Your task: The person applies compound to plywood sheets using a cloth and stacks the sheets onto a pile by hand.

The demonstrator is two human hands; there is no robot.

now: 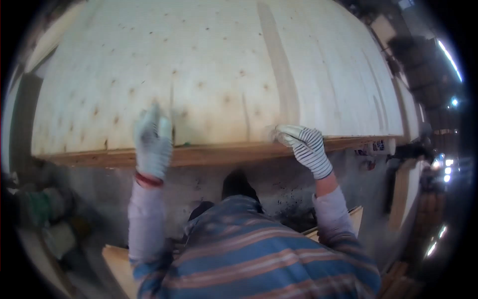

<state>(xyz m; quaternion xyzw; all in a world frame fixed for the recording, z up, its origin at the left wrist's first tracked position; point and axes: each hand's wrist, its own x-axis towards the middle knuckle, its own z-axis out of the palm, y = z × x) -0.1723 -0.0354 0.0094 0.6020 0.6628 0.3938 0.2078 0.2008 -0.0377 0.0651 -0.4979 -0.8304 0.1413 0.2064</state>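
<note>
A: Where's the main piece?
B: Big pale wood sheet (214,65), fills most of the upper half of frame. Front edge crosses mid-frame, left to right, bowed by the lens.

A: Surface?
B: Dark knots and specks, mostly left and centre. One wide darker streak (279,65) runs from top centre down towards the right hand (298,142). Thinner streaks near the right end. Front edge is brown.

A: Left hand?
B: Left hand (153,142) is left of centre, over the front edge, fingers pointing up-frame. Motion blur. Can't tell how wide the fingers are, or whether they touch the sheet. White glove (153,158), red band (148,180) at the wrist.

A: Right hand?
B: Right of centre, at the front edge. Fingers look close together and bent towards frame left, tips smeared. Can't tell if they pinch anything. Striped glove (315,158) on that one.

A: Spacing?
B: Hands well apart, both along the same edge.

A: Below the edge?
B: Grey floor (279,187), dark shoe (239,183) at centre. Person's striped shirt (249,254) fills bottom centre. A light board (118,266) at lower left, part of another (355,219) right of the right forearm.

A: Margins?
B: Blurry green item (42,207) at far left, bright lights (450,60) at far right.
</note>
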